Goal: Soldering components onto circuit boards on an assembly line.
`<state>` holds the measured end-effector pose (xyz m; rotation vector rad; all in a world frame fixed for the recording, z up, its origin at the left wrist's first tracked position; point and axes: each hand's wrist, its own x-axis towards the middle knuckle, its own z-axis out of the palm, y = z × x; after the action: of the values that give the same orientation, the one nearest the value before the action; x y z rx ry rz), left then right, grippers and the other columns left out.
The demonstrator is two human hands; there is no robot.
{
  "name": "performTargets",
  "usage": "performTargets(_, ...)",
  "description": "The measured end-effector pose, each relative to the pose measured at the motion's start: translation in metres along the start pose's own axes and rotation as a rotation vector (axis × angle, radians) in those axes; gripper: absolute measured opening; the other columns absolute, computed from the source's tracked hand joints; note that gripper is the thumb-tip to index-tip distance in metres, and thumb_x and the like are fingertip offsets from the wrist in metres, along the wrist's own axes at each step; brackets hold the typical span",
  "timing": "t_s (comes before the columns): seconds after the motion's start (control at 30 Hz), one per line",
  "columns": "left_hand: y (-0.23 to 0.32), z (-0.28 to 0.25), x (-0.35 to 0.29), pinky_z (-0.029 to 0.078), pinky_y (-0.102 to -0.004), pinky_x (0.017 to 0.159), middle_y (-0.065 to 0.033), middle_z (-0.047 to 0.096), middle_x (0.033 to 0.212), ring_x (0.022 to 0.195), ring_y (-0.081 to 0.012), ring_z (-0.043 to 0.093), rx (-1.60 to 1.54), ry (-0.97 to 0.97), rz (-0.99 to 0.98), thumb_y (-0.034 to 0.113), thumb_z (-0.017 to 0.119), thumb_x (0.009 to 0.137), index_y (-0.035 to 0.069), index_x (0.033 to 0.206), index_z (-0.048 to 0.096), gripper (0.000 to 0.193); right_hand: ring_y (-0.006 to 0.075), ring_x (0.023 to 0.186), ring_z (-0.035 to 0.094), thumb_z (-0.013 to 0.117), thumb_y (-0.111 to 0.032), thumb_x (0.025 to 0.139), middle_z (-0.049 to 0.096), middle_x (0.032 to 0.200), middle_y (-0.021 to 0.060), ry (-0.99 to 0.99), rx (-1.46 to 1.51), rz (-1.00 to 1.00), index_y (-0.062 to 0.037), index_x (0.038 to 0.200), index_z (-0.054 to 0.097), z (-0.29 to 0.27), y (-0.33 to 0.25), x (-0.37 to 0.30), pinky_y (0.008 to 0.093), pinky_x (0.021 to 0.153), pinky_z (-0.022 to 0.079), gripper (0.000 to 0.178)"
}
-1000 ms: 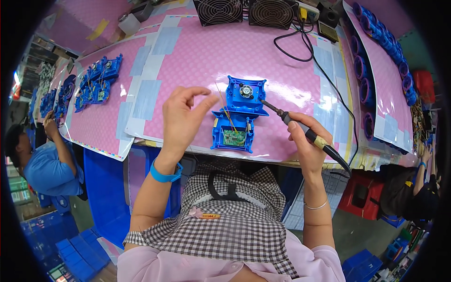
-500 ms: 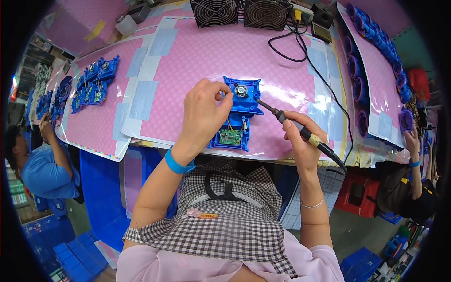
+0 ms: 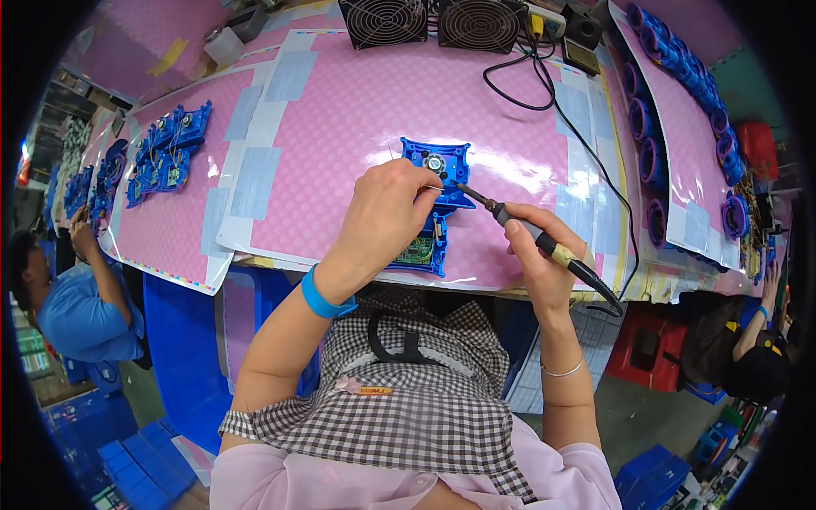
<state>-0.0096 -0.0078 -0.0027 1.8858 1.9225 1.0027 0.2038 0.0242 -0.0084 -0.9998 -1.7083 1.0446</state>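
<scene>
Resting on the pink dotted table mat (image 3: pixel 357 127), the square blue plastic fan housing (image 3: pixel 436 204) (a green circuit board (image 3: pixel 416 249) shows at its near end) lies under the left hand (image 3: pixel 387 217), whose fingers pinch at its top. The right hand (image 3: pixel 535 255) grips a black-handled soldering iron (image 3: pixel 527 234), tip touching the housing. 2 black fans (image 3: pixel 433 21) stand at the far edge.

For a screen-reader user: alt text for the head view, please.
A person's right hand holds a black soldering iron to a blue plastic fan housing on a pink mat, while the left hand rests on it.
</scene>
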Motion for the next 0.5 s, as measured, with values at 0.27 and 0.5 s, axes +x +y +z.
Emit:
performTargets(0.27,-0.0002,0.0019,0.0018,0.049,-0.0406,0.066,-0.0144,0.065,0.078,0.073,-0.0304,0.063,0.019,-0.013,0.015,0.011,0.066,0.079,0.003,0.084,0.071,0.011,0.013,0.075,0.064,0.068,-0.001,0.08,0.071,0.088,0.0094,0.065,0.079,0.072,0.0027,0.098,0.07,-0.0027,-0.0058,-0.0012,0.0237,0.068,0.048,0.018)
performTargets(0.5,0.0002,0.0038,0.0021,0.048,-0.0371,0.061,-0.0124,0.065,0.076,0.066,-0.0269,0.062,0.024,0.014,0.017,0.01,0.068,0.077,0.003,0.085,0.071,0.012,0.0124,0.075,0.064,0.068,-0.002,0.08,0.071,0.088,0.0093,0.074,0.084,0.081,0.0033,0.098,0.07,-0.0021,-0.0048,-0.0042,0.0238,0.067,0.048,0.018)
